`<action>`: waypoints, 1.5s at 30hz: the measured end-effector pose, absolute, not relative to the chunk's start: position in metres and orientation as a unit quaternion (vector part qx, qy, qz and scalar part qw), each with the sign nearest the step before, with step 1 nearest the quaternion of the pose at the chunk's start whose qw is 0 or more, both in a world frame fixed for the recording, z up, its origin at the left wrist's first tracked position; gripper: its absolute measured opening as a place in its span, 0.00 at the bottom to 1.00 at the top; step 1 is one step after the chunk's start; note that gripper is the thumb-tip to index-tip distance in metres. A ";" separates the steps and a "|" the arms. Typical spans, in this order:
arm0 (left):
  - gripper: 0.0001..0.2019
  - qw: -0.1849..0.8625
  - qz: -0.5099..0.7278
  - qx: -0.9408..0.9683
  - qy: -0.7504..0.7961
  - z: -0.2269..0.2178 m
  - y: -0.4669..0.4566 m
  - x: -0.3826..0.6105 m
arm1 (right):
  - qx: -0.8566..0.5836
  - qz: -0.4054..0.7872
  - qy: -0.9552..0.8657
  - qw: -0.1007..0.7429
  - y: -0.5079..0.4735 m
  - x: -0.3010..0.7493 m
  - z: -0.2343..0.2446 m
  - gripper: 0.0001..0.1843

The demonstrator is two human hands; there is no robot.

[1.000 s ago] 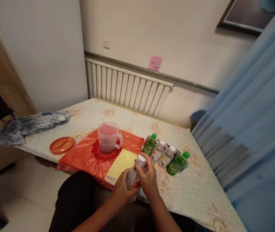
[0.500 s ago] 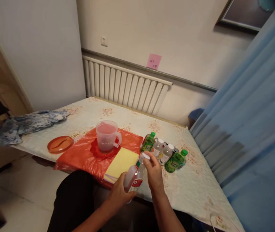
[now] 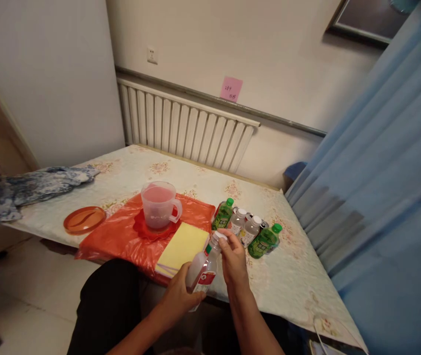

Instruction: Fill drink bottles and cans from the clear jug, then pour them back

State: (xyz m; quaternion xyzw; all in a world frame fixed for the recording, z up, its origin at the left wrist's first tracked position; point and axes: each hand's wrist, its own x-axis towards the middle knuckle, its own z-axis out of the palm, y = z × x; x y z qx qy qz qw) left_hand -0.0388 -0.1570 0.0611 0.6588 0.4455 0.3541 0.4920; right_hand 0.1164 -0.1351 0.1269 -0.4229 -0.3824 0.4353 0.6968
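Currently 1 clear, red-labelled plastic bottle (image 3: 205, 277) leans rightward by the floral-clothed table (image 3: 288, 286)'s front edge, left hand (image 3: 179, 291) round its body, right hand (image 3: 235, 262) pinching its white cap (image 3: 219, 236) (uppermost).

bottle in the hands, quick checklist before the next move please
1. Left hand wrapped around the bottle: ok
2. Right hand with fingertips at the white cap: ok
3. Bottle upright: not ok, it is tilted
4. Cap loosened: cannot tell, fingers partly cover it
5. Pitcher standing upright on the red dish: ok
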 end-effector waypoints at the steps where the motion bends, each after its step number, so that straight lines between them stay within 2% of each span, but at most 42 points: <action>1: 0.29 0.494 0.352 0.657 0.448 0.062 -0.157 -0.039 | -0.420 0.439 -0.379 0.698 -0.136 0.116 0.128 0.16; 16: 0.32 0.493 0.336 0.651 0.469 0.063 -0.158 -0.041 | -0.439 0.415 -0.409 0.683 -0.138 0.118 0.132 0.17; 23: 0.33 0.480 0.326 0.657 0.481 0.058 -0.158 -0.042 | -0.418 0.440 -0.403 0.685 -0.137 0.120 0.130 0.23; 30: 0.32 0.475 0.323 0.663 0.481 0.055 -0.157 -0.043 | -0.438 0.417 -0.406 0.685 -0.139 0.120 0.133 0.19; 45: 0.32 0.476 0.323 0.664 0.477 0.055 -0.158 -0.044 | -0.416 0.407 -0.421 0.696 -0.137 0.122 0.138 0.17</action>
